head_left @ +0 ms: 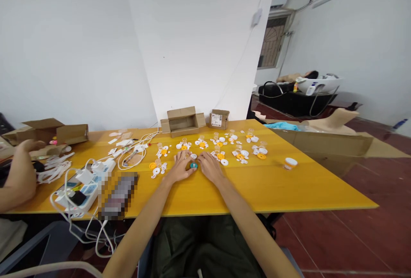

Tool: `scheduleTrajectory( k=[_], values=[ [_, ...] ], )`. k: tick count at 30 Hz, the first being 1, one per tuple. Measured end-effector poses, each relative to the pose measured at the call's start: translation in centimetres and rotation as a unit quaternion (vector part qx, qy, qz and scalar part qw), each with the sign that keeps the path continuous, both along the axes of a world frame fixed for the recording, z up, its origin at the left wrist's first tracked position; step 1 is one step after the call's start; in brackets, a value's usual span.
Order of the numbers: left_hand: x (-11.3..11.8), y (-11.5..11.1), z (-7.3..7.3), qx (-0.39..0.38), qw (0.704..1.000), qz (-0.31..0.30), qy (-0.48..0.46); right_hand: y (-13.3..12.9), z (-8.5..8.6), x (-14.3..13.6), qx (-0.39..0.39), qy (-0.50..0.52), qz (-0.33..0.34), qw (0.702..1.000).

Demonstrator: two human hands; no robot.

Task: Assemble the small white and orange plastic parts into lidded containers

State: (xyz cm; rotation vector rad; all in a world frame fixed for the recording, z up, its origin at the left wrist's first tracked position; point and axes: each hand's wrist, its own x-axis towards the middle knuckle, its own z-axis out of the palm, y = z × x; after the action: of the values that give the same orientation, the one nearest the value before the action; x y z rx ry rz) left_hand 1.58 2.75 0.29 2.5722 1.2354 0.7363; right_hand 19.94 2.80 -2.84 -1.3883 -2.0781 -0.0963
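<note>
Teal-green round disc (193, 165), small and flat, lies at the near-middle of the long yellow wooden table (308, 188), between the two hands, with a pale mark at its centre; a small white round piece (193, 156) sits just beyond it. From my remote post I record the left hand (180, 167) with its thumb at the disc's edge and its fingers bent forward on the far side; I cannot tell whether it grips the disc or only touches it. I record the right hand (209, 167) just to the right of the disc, palm down, fingers curled and pointing inward; its fingertips are too small for me to tell whether they grasp anything.

I note groups of parts around and beyond both hands: yellow round discs, one (261, 156) at the right of the groups; white round discs, one (224, 162) just beside the right hand; small white flat pieces with dark marks; clear plastic cups. I find a white-lidded cup with an orange band (290, 164) well apart to the right; an open brown cardboard box (182, 123) and a smaller brown cardboard box (219, 119) stand by the wall.
</note>
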Motion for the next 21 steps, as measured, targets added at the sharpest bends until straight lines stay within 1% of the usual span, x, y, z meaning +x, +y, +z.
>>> scheduleTrajectory(
  k=[3,6,10,16,21],
  values=[
    [-0.02,0.21,-0.21,0.002,1.0,0.011,-0.004,0.13,-0.19,-0.05,0.0,0.002,-0.008,1.0],
    [-0.07,0.18,-0.23,0.003,1.0,0.0,-0.005,0.25,-0.38,-0.05,0.004,0.0,-0.008,1.0],
    [-0.07,-0.12,0.05,0.001,1.0,-0.016,0.007,0.4,-0.53,0.04,-0.006,-0.004,-0.008,1.0],
    [0.12,-0.39,0.49,-0.001,1.0,-0.011,0.012,0.47,-0.45,0.13,-0.004,-0.002,-0.018,1.0],
    [0.04,-0.28,0.41,0.0,1.0,-0.008,0.007,0.46,-0.39,0.15,-0.003,0.006,-0.019,1.0]
  ],
)
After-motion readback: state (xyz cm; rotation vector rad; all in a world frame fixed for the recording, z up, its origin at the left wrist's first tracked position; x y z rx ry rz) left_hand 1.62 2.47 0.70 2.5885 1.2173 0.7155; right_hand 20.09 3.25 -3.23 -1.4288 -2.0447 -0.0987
